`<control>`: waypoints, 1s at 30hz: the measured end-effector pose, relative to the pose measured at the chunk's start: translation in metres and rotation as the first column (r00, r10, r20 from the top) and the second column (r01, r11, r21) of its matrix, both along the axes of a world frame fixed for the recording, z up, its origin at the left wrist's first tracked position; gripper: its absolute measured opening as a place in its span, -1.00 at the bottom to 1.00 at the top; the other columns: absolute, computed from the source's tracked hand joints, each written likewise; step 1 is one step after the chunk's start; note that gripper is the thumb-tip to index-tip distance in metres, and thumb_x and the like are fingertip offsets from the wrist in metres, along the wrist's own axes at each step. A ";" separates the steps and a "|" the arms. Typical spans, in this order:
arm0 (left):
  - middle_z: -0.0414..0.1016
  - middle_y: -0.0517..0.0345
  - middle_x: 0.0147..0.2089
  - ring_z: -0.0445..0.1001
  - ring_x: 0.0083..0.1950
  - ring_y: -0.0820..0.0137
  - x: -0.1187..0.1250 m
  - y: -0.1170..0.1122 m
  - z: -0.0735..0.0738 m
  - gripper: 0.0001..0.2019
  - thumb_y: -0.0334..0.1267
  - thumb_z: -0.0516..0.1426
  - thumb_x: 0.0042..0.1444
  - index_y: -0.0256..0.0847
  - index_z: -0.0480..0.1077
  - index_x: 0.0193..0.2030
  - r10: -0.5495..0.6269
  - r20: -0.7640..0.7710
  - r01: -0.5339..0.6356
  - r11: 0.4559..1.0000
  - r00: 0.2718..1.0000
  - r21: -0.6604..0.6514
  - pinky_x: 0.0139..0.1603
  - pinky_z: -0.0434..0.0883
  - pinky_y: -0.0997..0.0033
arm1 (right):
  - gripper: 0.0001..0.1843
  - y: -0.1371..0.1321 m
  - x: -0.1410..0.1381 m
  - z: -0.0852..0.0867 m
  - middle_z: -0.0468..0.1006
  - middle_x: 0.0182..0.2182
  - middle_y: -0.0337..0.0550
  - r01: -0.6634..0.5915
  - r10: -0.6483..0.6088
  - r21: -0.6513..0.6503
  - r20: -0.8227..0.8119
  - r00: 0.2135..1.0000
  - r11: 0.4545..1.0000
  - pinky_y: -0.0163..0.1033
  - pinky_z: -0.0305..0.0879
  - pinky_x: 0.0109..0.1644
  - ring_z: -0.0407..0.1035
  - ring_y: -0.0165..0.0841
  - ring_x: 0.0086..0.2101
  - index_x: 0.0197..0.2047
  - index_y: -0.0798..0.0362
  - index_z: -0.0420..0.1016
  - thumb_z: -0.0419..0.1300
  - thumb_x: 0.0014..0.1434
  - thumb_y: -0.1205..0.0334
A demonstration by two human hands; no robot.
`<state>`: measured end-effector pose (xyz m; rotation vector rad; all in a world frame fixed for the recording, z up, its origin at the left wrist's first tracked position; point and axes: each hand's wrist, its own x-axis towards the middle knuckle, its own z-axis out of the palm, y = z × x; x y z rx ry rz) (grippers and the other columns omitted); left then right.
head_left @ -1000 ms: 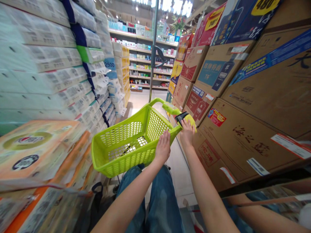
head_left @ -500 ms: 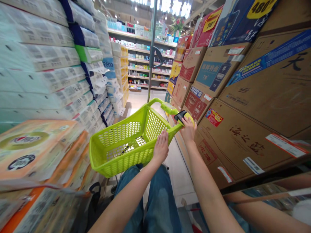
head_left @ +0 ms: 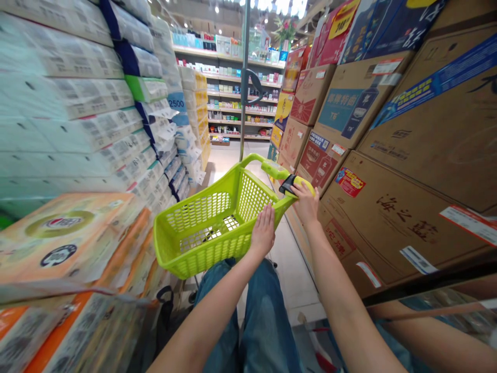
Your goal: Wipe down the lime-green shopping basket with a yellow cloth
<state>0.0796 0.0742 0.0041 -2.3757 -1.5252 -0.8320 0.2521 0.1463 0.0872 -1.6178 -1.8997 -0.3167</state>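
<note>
A lime green shopping basket cart (head_left: pixel 202 228) rolls in front of me in a narrow store aisle; nothing shows inside it. My left hand (head_left: pixel 263 234) lies flat on the basket's near rim with its fingers stretched out. My right hand (head_left: pixel 306 203) is wrapped around the yellow and black grip of the cart's handle (head_left: pixel 289 182). The handle loop arches over the far right side of the basket. My blue jeans (head_left: pixel 256 316) show below the basket.
Stacked packs of tissue paper (head_left: pixel 77 119) wall the left side. Large brown cardboard boxes (head_left: pixel 407 171) lean in on the right. A grey pole (head_left: pixel 244 77) stands ahead, with product shelves (head_left: pixel 233 88) at the aisle's end. A pale tiled floor (head_left: pixel 225 155) runs between.
The cart and both hands have shifted slightly right and forward along the aisle. Each hand has kept its hold on the cart.
</note>
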 end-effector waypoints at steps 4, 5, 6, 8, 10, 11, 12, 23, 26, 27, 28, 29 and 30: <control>-0.35 -0.17 0.55 -0.36 0.55 0.17 0.001 -0.001 -0.001 -0.06 -0.44 0.07 0.02 -0.48 -0.35 0.49 0.010 0.011 -0.010 1.000 1.000 0.004 0.50 -0.04 0.07 | -0.35 -0.003 -0.013 -0.008 0.37 0.28 -0.12 0.081 -0.081 0.007 -0.047 0.996 0.997 0.22 -0.26 0.41 0.05 -0.21 0.35 0.23 -0.02 0.41 -0.01 0.10 0.53; -0.34 -0.17 0.55 -0.35 0.55 0.18 0.002 -0.001 -0.001 -0.08 -0.45 0.06 0.04 -0.46 -0.36 0.49 0.013 0.016 -0.013 1.000 1.000 0.008 0.50 -0.03 0.07 | -0.33 -0.011 -0.025 -0.016 0.33 0.31 -0.11 0.086 -0.085 0.010 -0.048 0.995 0.996 0.21 -0.26 0.40 0.02 -0.21 0.36 0.27 -0.01 0.36 -0.02 0.11 0.53; -0.32 -0.16 0.55 -0.34 0.55 0.19 0.002 0.000 -0.002 -0.10 -0.45 0.04 0.06 -0.44 -0.36 0.49 0.016 0.018 -0.016 1.000 1.000 0.011 0.50 -0.02 0.06 | -0.32 -0.021 -0.038 -0.025 0.31 0.32 -0.11 0.083 -0.082 0.013 -0.044 0.996 0.996 0.21 -0.26 0.41 0.00 -0.21 0.37 0.30 0.00 0.32 -0.04 0.13 0.52; -0.27 -0.18 0.54 -0.30 0.55 0.19 0.003 0.002 -0.003 -0.15 -0.44 0.00 0.12 -0.44 -0.33 0.49 0.023 0.010 -0.023 1.000 1.000 0.015 0.50 -0.01 0.05 | -0.33 -0.039 -0.062 -0.041 0.28 0.33 -0.14 0.059 -0.058 0.023 -0.029 0.998 0.998 0.17 -0.26 0.41 -0.03 -0.24 0.38 0.33 -0.03 0.28 -0.07 0.18 0.51; -0.22 -0.22 0.53 -0.28 0.55 0.16 0.003 0.002 -0.003 -0.20 -0.42 -0.01 0.15 -0.49 -0.28 0.49 0.029 -0.013 -0.029 0.999 0.999 0.013 0.50 -0.02 0.05 | -0.35 -0.051 -0.072 -0.050 0.29 0.33 -0.17 0.021 -0.021 0.035 -0.003 1.000 0.999 0.13 -0.25 0.42 -0.05 -0.27 0.39 0.33 -0.05 0.27 -0.09 0.21 0.49; -0.22 -0.24 0.53 -0.27 0.55 0.15 0.002 0.002 -0.002 -0.21 -0.41 0.00 0.16 -0.51 -0.25 0.48 0.030 -0.027 -0.030 1.000 0.999 0.009 0.50 -0.03 0.06 | -0.36 -0.052 -0.070 -0.050 0.30 0.33 -0.19 -0.011 0.010 0.039 0.019 1.000 0.999 0.12 -0.25 0.42 -0.03 -0.28 0.38 0.32 -0.07 0.29 -0.08 0.22 0.49; -0.22 -0.25 0.53 -0.27 0.55 0.15 0.002 0.002 -0.002 -0.21 -0.42 0.01 0.15 -0.53 -0.24 0.48 0.031 -0.038 -0.030 1.000 0.999 0.004 0.51 -0.04 0.08 | -0.36 -0.050 -0.063 -0.047 0.32 0.31 -0.21 -0.053 0.051 0.038 0.048 0.998 0.998 0.11 -0.27 0.42 0.00 -0.29 0.37 0.31 -0.09 0.30 -0.08 0.21 0.50; -0.33 -0.16 0.55 -0.29 0.55 0.16 0.001 0.001 -0.004 -0.05 -0.44 0.07 0.03 -0.42 -0.39 0.49 0.021 0.008 -0.021 1.000 1.000 0.001 0.49 0.01 0.03 | -0.37 -0.007 -0.016 -0.014 0.36 0.29 -0.17 0.108 -0.106 0.047 -0.044 0.993 0.993 0.12 -0.11 0.37 0.04 -0.22 0.35 0.24 -0.08 0.40 -0.02 0.15 0.50; -0.26 -0.17 0.55 -0.26 0.55 0.19 0.002 0.004 -0.007 -0.12 -0.45 0.03 0.09 -0.42 -0.36 0.49 0.030 -0.006 -0.030 0.999 1.000 0.024 0.50 0.01 0.06 | -0.37 -0.031 -0.054 -0.037 0.33 0.31 -0.19 0.065 -0.063 0.060 -0.031 0.998 0.996 0.11 -0.14 0.38 0.00 -0.22 0.37 0.26 -0.06 0.38 -0.05 0.17 0.51; -0.23 -0.17 0.54 -0.25 0.55 0.20 0.002 0.005 -0.007 -0.15 -0.44 0.01 0.12 -0.43 -0.35 0.49 0.033 -0.013 -0.033 0.999 0.999 0.032 0.50 0.01 0.08 | -0.37 -0.037 -0.061 -0.042 0.33 0.31 -0.20 0.039 -0.038 0.062 -0.019 0.999 0.997 0.10 -0.15 0.39 0.00 -0.23 0.37 0.26 -0.06 0.37 -0.06 0.18 0.51; -0.21 -0.17 0.54 -0.25 0.55 0.20 0.002 0.005 -0.008 -0.17 -0.44 0.00 0.14 -0.43 -0.34 0.49 0.037 -0.018 -0.037 0.999 0.999 0.039 0.50 0.00 0.09 | -0.38 -0.041 -0.065 -0.046 0.33 0.31 -0.21 0.005 -0.005 0.062 0.000 1.000 0.998 0.09 -0.16 0.39 0.00 -0.25 0.37 0.26 -0.06 0.37 -0.06 0.19 0.50; -0.20 -0.17 0.54 -0.24 0.55 0.20 0.002 0.005 -0.008 -0.18 -0.44 -0.01 0.14 -0.43 -0.33 0.49 0.040 -0.021 -0.039 0.998 0.999 0.042 0.51 -0.01 0.10 | -0.38 -0.043 -0.063 -0.047 0.34 0.30 -0.22 -0.037 0.036 0.060 0.025 0.999 0.998 0.09 -0.17 0.40 0.02 -0.27 0.36 0.26 -0.08 0.37 -0.06 0.20 0.50; -0.20 -0.16 0.54 -0.25 0.55 0.20 0.002 0.005 -0.007 -0.17 -0.44 -0.01 0.14 -0.43 -0.33 0.49 0.044 -0.023 -0.043 0.998 0.999 0.041 0.51 -0.01 0.10 | -0.38 -0.042 -0.057 -0.045 0.36 0.29 -0.22 -0.077 0.074 0.055 0.051 0.996 0.996 0.08 -0.19 0.40 0.05 -0.29 0.35 0.26 -0.10 0.37 -0.05 0.20 0.51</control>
